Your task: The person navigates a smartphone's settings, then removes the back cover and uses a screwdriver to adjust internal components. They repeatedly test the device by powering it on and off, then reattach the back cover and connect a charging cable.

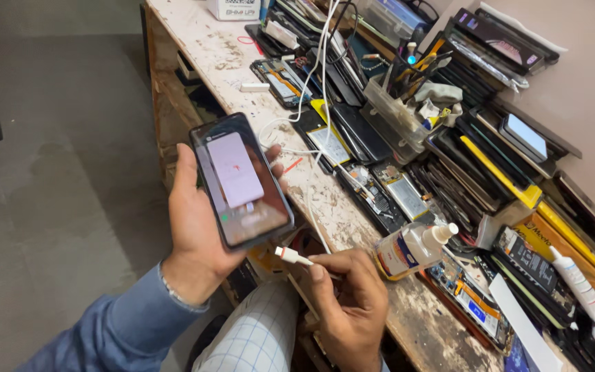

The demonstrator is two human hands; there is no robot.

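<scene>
White cable plug [290,256] is being held just short of the lower edge of a dark smartphone [242,180] — the two are not touching, so the connection is not yet made. The left hand [197,224] is gripping the phone from behind, fingers curled round its far edge and thumb along the near side, holding it tilted above the floor beside the workbench [208,48]. The screen is showing a lit pale panel; its content is too blurred to tell. The right hand [352,303] is pinching the cable close behind the plug between thumb and fingertips, the remaining fingers folded in; the plug tip is pointing towards the phone's bottom end. The cable is running back up over the bench edge and is looping among the clutter there.

Status, as judged: the phone is in hand and powered, the plug is presented near the port, and seating the plug is what is left. Alignment is looking approximate — the plug is sitting slightly to the side of the phone's lower corner.

Surroundings: the bench is carrying stacked phones and opened handsets with exposed batteries, a clear bottle [411,249] lying on its side near the right hand, a white tube [583,288] at the far right, and a tray of tools [414,83] further back. A blue sleeve is covering the left forearm.
</scene>
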